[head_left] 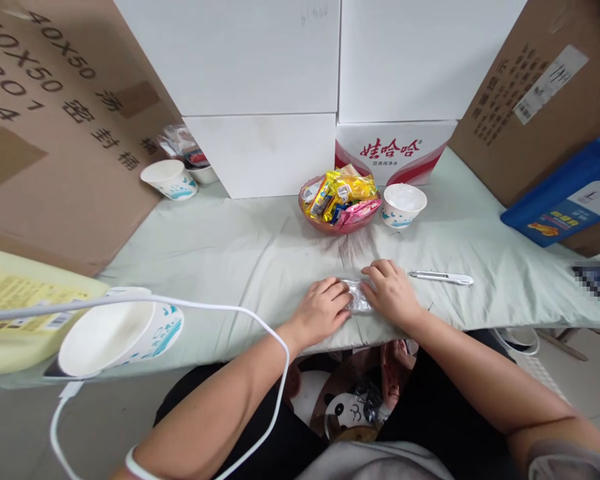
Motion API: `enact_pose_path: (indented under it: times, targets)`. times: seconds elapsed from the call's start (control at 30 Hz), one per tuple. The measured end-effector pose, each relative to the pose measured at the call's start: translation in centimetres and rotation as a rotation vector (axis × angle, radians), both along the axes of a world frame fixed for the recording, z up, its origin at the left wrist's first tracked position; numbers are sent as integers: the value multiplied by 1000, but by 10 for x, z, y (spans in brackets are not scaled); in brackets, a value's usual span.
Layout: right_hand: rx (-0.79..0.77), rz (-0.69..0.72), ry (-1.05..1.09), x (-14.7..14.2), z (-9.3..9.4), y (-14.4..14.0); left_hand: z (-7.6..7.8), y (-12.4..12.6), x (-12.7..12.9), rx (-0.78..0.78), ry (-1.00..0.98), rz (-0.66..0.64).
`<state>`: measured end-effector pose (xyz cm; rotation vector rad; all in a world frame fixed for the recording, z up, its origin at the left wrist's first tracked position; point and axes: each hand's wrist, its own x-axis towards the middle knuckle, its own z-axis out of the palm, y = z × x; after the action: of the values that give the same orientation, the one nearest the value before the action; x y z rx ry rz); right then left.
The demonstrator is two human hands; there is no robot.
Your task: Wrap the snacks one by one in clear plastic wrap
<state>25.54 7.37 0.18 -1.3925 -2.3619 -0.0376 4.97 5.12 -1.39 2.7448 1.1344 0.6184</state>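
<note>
I see both hands pressed on a small clear plastic packet point(359, 297) at the counter's point(240, 253) near edge: left hand point(323, 309) and right hand point(391, 291) each curl their grip around one end. The packet lies just before the snack bowl point(341, 202), beside a utility knife point(441, 277).

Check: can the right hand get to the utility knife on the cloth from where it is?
Probably yes. The right hand rests on the clear wrapped packet together with the left hand. The utility knife lies just to its right on the cloth, with bare cloth between.
</note>
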Motion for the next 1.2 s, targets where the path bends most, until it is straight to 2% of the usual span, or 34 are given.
enact_pose_path:
  times: [0.07, 0.17, 0.23, 0.33, 0.43, 0.5, 0.57, 0.63, 0.73, 0.83, 0.9, 0.97, 1.07, 1.13, 1.2]
  targets:
    - [35, 157, 77, 3, 4, -2, 0, -1, 1, -29, 10, 21]
    - [-108, 384, 124, 1, 4, -7, -3, -1, 0, -37, -13, 48]
    - [-191, 407, 103, -1, -1, -9, -6, -1, -1, -33, -46, 75]
    - [-191, 367, 82, 6, -4, 3, -11, 2, -5, -19, -109, 143]
    - [-13, 207, 171, 30, 17, 41, -12, 3, -6, -9, -114, 170]
    - [179, -22, 196, 49, 41, 76, -12, 3, -5, -11, -91, 174]
    - [259, -215, 91, 61, 63, 114, -11, 3, -4, -19, -76, 183]
    - [99, -274, -158, 66, 74, 145, -10, 3, -4, -37, -69, 183]
    - [-161, -200, -421, 65, 71, 172, -9, 5, -7, -57, -69, 165]
    - [-187, -214, -475, 80, 64, 176, -12, 4, -13, -42, -77, 137]
    - [-162, -302, -500, 109, 66, 171, -14, 3, -15, -15, -83, 123]
    - [-128, -453, -518, 151, 71, 163, -17, 2, -16, 20, -91, 119]
    - [-105, -782, -500, 218, 75, 151, -18, 1, -12, 57, -90, 126]
    - [-151, -932, -372, 251, 73, 149, -17, 1, -9, 55, -81, 135]
    - [-209, -1004, -224, 268, 69, 154, -15, 2, -6, 41, -71, 140]
